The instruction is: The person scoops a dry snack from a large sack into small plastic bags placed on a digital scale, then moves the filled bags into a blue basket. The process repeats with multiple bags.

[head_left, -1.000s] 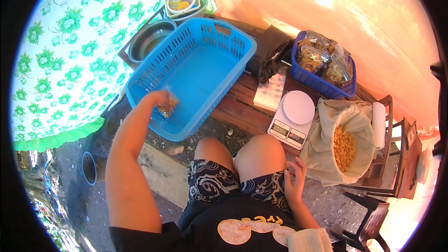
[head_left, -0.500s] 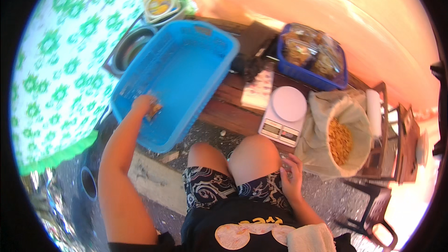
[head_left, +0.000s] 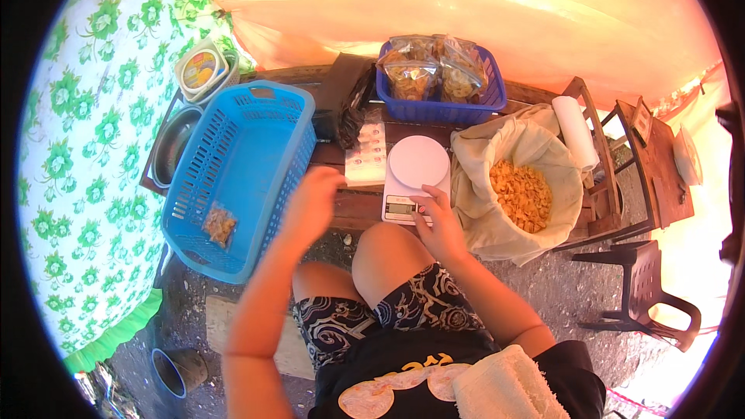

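A white kitchen scale with a round plate and a small display lies on the wooden bench before me. My right hand is at its front panel, fingers apart and fingertips touching the buttons, holding nothing. Motion blurs my left hand, which hangs between the light-blue plastic basket and a printed sheet; its fingers are not clear. Inside that basket, near its front end, rests a small clear bag of brown chips. Right of the scale, a cloth-lined container holds loose orange-yellow chips.
Behind the scale, a dark-blue basket holds several filled clear bags. A black plastic bag lies beside it. A metal bowl sits left of the light-blue basket. At right are a white roll and a dark plastic chair.
My left hand has come out of the light-blue basket, leaving the small bag of chips there, and moved right. My right hand has risen from beside my knee to the scale's panel.
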A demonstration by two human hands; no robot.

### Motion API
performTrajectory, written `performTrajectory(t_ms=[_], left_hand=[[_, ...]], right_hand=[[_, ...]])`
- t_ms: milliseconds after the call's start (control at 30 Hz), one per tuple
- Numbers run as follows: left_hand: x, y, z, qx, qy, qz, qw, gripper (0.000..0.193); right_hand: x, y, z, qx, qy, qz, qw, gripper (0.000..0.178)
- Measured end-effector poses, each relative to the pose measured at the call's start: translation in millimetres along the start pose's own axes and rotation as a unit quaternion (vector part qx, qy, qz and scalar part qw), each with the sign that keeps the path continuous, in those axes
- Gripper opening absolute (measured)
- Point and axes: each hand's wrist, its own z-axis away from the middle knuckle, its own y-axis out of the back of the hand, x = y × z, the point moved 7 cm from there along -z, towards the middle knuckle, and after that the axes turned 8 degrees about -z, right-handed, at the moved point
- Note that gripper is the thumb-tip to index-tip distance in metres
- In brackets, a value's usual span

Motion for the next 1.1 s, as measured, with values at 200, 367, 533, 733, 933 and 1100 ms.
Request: performTrajectory(t_ms=[200,367,533,733,933,1100], left_hand=[[-34,-125,-17,-0.027,0.056,-0.162,0.985,0.030],[-51,-152,-21,0.027,-0.046,-0.242,0.969,0.024],[-46,-138,-17,0.055,-0.032,-0.173,0.983,0.011],[1,-62,-40,0.053,-0.059,-0.085,0.993,0.011],[88,-12,-52,-0.045,-0.181,-0.024,0.982,0.011],[47,-6,-44,0.020,0.107,0.454,0.884,0.033]], right_hand=[[4,2,50,-0.032,0.020,-0.017,0.999,0.027],[42,30,100,-0.028,-0.126,-0.059,0.990,0.027],[27,34,104,-0.040,-0.092,-0.055,0.993,0.025],[-23,26,30,-0.028,0.051,0.009,0.998,0.026],[-78,20,-54,0.019,0.258,0.207,0.944,0.029],[-52,49,-51,-0.065,-0.022,-0.214,0.974,0.016]])
